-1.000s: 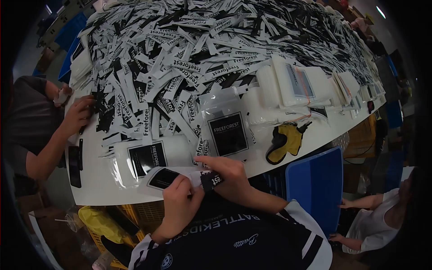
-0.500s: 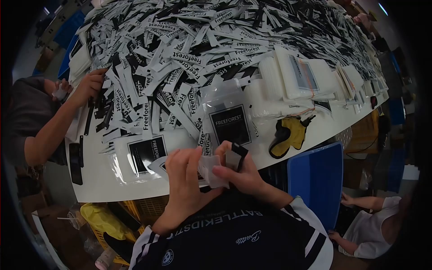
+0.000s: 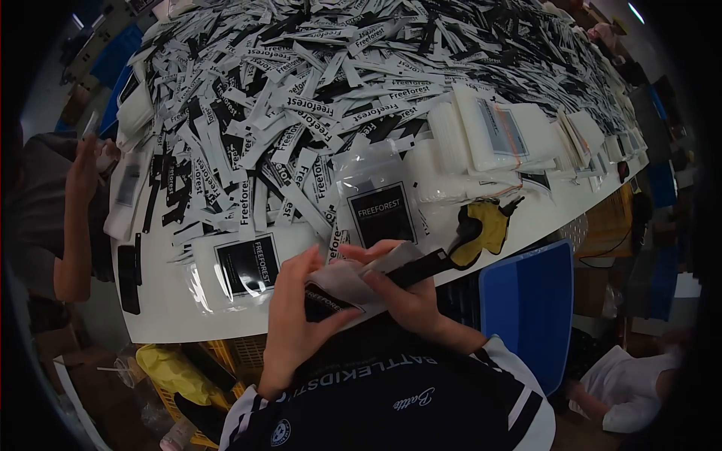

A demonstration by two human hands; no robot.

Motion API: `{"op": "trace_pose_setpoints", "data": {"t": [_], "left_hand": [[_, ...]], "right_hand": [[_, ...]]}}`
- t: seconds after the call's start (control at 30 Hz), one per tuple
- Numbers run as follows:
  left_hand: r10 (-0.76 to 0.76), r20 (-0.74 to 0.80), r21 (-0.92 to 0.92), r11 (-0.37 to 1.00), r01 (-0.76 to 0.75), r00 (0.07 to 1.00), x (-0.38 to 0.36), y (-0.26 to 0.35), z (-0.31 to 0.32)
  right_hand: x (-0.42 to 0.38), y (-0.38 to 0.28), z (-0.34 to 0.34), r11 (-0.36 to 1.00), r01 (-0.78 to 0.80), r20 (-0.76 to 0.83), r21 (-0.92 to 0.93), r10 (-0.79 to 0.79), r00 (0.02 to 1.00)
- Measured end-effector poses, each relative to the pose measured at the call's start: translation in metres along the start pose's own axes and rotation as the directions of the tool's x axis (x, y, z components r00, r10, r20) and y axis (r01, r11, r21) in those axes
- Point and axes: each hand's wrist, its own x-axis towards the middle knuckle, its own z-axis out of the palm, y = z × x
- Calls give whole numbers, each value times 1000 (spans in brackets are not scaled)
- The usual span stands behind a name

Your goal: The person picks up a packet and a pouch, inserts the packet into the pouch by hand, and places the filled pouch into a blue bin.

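Close to my chest, my left hand [image 3: 288,312] grips a translucent plastic pouch [image 3: 322,302] with a black FREEFOREST label, holding its top apart. My right hand [image 3: 412,304] pinches stick sachets at the mouth of this pouch; a black sachet [image 3: 423,268] sticks out to the right, with a pale one beside it. Whether the sachet ends are inside the pouch is hidden by my fingers. Just beyond my hands lie one labelled pouch [image 3: 381,214] and, to the left, another pouch [image 3: 252,264], both flat on the table.
A large heap of black and white sachets [image 3: 301,105] covers the far table [image 3: 188,323]. Stacked pouches [image 3: 496,131] and a yellow-black cloth item [image 3: 481,233] lie right. A blue bin [image 3: 526,308] stands beside me. Co-workers are at left [image 3: 53,203] and lower right [image 3: 628,387].
The sachets in my right hand have swung out to point right. The pouch in my left hand has turned, showing its label. The left co-worker's hand has drawn back from the heap.
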Motion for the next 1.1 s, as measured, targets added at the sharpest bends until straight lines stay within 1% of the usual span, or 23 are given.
{"op": "trace_pose_setpoints", "data": {"t": [0.03, 0.07, 0.1, 0.17, 0.2, 0.23, 0.27, 0.3, 0.33, 0.37, 0.4, 0.43, 0.5, 0.53, 0.6, 0.63, 0.7, 0.83, 0.9, 0.93, 1.0, 1.03, 1.1], "left_hand": [[-119, 65, -63, 990, 123, 991, 1, -4, -7], [-103, 92, -77, 991, 110, 990, 3, -4, -12], [-103, 95, -78, 991, 110, 990, 2, -5, -16], [-84, 108, -24, 996, 87, 991, 3, -8, -21], [-84, 106, -27, 996, 87, 991, 3, -9, -19], [-80, 93, -43, 996, 84, 993, 3, -10, -16], [-74, 84, -56, 995, 79, 994, 2, -10, -15], [-71, 87, -55, 996, 76, 994, 3, -10, -17], [-46, 127, -30, 998, 50, 991, 4, -10, -17], [-25, 166, -9, 1000, 27, 986, 4, -11, -16], [-27, 164, -13, 999, 30, 986, 4, -10, -16], [-11, 180, -40, 999, 18, 984, 3, -10, -16], [4, 197, -61, 998, 8, 980, 2, -10, -16], [3, 179, -63, 998, 9, 984, 2, -11, -16], [0, 163, -62, 998, 10, 987, 1, -12, -18], [-24, 172, -70, 997, 36, 985, 1, -12, -19], [-47, 182, -79, 995, 63, 982, 1, -11, -21], [-95, 206, -58, 992, 109, 974, 1, -8, -21], [-109, 217, -45, 992, 122, 970, 0, -9, -21], [-92, 233, -19, 995, 99, 968, -1, -11, -20], [-72, 250, 7, 997, 73, 965, -1, -10, -18], [-54, 253, 20, 999, 50, 966, 0, -6, -17], [-34, 258, 34, 999, 26, 966, 0, -2, -11]], "right_hand": [[-2, 1, -4, 1000, 7, 54, -22, -6, 999], [-3, -1, -5, 1000, 5, 51, -23, -3, 999], [-1, -4, -5, 972, 128, -63, -195, -143, 988], [6, -10, -8, 786, 288, -197, -547, -455, 869], [6, -13, -13, 785, 287, -194, -548, -454, 870], [5, -17, -18, 641, 239, 14, -729, -336, 942], [5, -18, -21, 449, 233, 179, -862, -160, 971], [4, -14, -17, 565, 126, 92, -815, -88, 992], [4, -13, -22, 562, 126, 91, -818, -89, 992], [3, -13, -30, 747, -33, 68, -664, 104, 992], [4, -12, -37, 854, -220, 91, -471, 295, 951], [6, -8, -45, 853, -225, 92, -472, 301, 949], [11, 1, -56, 864, -434, 228, -255, 490, 841], [12, 0, -55, 865, -432, 229, -254, 488, 842], [14, -5, -52, 783, -613, 219, -106, 619, 754], [14, -5, -52, 784, -612, 220, -105, 619, 754], [13, -7, -52, 744, -668, 267, 28, 639, 722], [11, -5, -51, 730, -682, 249, 31, 656, 713], [11, -5, -46, 878, -398, 236, -267, 460, 856], [12, -5, -45, 878, -398, 236, -267, 460, 856], [15, -8, -43, 814, -529, 220, -240, 576, 787], [16, -4, -44, 815, -528, 219, -240, 575, 788], [19, 10, -46, 804, -557, 294, -209, 595, 748]]}}
